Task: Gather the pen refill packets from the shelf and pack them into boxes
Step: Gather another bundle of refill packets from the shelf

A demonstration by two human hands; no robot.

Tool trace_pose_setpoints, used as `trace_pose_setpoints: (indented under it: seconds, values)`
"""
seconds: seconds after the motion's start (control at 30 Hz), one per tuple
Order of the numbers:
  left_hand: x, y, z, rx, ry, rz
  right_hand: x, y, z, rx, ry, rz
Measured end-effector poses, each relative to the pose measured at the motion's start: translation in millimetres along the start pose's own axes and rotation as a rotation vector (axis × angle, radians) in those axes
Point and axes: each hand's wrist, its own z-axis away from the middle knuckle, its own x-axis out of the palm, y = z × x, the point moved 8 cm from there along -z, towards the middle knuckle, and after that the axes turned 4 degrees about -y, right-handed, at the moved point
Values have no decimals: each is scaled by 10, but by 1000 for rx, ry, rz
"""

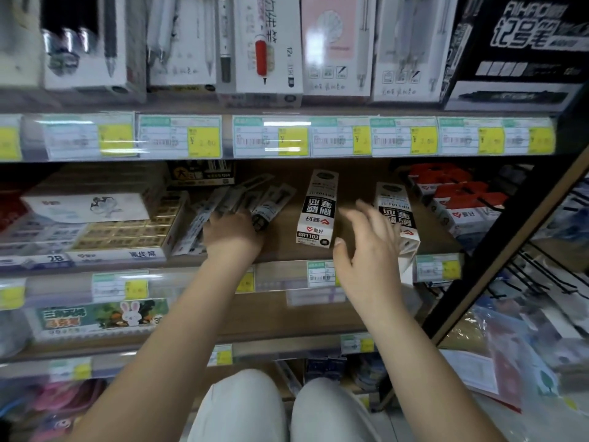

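Several clear pen refill packets (236,199) lie fanned on the wooden shelf (283,247). My left hand (234,234) rests over their near ends, fingers curled onto them. Two white-and-black refill boxes lie on the shelf: one (317,210) in the middle, another (396,215) to its right. My right hand (369,247) hovers between the two boxes with fingers spread, partly covering the right box and holding nothing.
Gold and white eraser boxes (124,221) fill the shelf's left side, red-topped packs (459,199) the right. Price tags (271,135) line the shelf edges. A black rack frame (510,237) slants at the right. My knees (280,409) are below.
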Motion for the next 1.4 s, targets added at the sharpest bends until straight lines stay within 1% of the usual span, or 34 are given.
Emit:
trace_pose_setpoints:
  seconds: [0.3,0.5,0.63,0.83,0.97,1.1,1.17,1.3,1.4]
  values:
    - [-92,140,-16,-16,-10,-137,-35,-31,37,-14,19,-32]
    - [-102,260,-105,27,-78,-201,-45,-73,63,-28,37,-44]
    - [-65,287,-148,55,-115,-174,-48,-77,61,-26,26,-50]
    - [-75,298,-159,109,-95,-91,-86,-60,78,-13,18,-55]
    - [-163,257,-151,111,-44,-47,-96,-58,102,3,4,-66]
    - [-327,180,-27,99,78,0,-99,-40,107,19,-11,-69]
    - [-383,120,65,123,123,24,-94,-41,90,13,-8,-74]
    - [-443,-37,200,205,215,154,-26,-102,51,-3,-31,-83]
    - [-431,-108,222,243,226,153,35,-165,27,-7,-50,-97]
